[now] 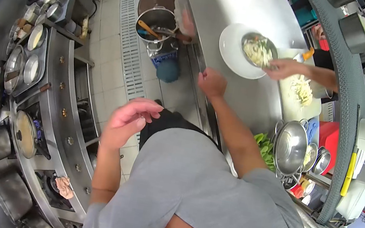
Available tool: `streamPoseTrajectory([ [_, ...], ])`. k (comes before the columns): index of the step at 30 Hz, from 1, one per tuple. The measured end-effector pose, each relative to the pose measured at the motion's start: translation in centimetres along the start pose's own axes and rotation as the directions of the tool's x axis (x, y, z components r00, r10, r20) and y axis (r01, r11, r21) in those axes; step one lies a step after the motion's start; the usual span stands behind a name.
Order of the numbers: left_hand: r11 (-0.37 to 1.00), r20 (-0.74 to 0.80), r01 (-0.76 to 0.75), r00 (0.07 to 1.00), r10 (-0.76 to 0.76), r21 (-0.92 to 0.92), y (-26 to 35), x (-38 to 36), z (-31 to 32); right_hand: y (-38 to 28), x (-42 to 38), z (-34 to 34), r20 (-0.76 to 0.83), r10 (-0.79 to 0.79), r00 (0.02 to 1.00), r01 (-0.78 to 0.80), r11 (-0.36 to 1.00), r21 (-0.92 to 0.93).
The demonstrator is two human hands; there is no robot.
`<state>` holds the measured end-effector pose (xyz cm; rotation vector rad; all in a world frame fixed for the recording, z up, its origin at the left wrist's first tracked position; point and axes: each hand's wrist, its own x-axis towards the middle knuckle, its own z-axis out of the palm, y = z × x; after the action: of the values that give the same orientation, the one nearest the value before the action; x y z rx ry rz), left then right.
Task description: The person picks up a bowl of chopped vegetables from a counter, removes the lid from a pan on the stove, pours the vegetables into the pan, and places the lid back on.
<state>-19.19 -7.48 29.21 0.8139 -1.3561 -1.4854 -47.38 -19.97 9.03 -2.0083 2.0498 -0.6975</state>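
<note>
the left grip (pixel 127 120) was loose, with its fingers a bit bent and nothing seen in it. it hung in the air by the left side of the gray shirt (pixel 205 180), well apart from the desk (pixel 245 98). the right grip (pixel 212 83) was curled in like a fist. nothing stuck out of it, but anything small tucked inside would have been hidden. it was right by the desk's near edge, and i could not tell if it touched.

just past it, on the desk, sat a big white plate (pixel 230 49). a metal bowl (pixel 270 43) of cut-up food (pixel 256 53) was at the plate's right side, held by another person's hand (pixel 285 69). so the step in hand looked like the other person's, with the food, and the two near grips seemed to be free. any hold on the plate would have called for the right grip to uncurl first and keep clear of that other hand.

farther right lay a pale board (pixel 292 108) with light strips (pixel 302 91) on it. closer to the body were green leaves (pixel 264 151). far to the left was the stove (pixel 62 98).
</note>
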Motion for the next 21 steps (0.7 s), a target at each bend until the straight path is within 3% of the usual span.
streamPoseTrajectory([
  [2, 0.987, -0.046, -0.154, 0.987, 0.153, -0.038, 7.9, 0.9, 3.4, 0.2, 0.0, 0.5, -0.025, -0.025, 0.999, 0.026, 1.000, 0.017],
  [3, 0.928, 0.130, -0.370, 0.919, 0.371, -0.034, 9.7, 2.3, 2.7, 0.1, -0.3, 0.6, -0.012, -0.015, 1.000, 0.015, 1.000, -0.001],
  [5, 0.887, 0.422, -0.437, 0.783, 0.457, -0.149, 13.6, 5.0, 3.0, 0.0, 0.1, 0.6, -0.004, -0.008, 1.000, 0.008, 0.999, -0.034],
  [7, 0.939, 0.505, -0.290, 0.791, 0.345, -0.187, 17.2, 4.9, 4.2, 0.0, 0.0, 0.6, 0.010, -0.004, 1.000, 0.004, 0.999, -0.035],
  [12, 0.935, 0.627, -0.298, 0.697, 0.349, -0.190, 18.6, 6.9, 4.6, 0.1, 0.3, 0.6, 0.018, 0.003, 1.000, -0.002, 1.000, -0.016],
  [21, 0.932, 0.694, -0.300, 0.628, 0.354, -0.204, 19.3, 8.8, 4.7, -0.1, 0.7, 0.5, 0.040, 0.024, 0.999, -0.025, 1.000, 0.016],
])
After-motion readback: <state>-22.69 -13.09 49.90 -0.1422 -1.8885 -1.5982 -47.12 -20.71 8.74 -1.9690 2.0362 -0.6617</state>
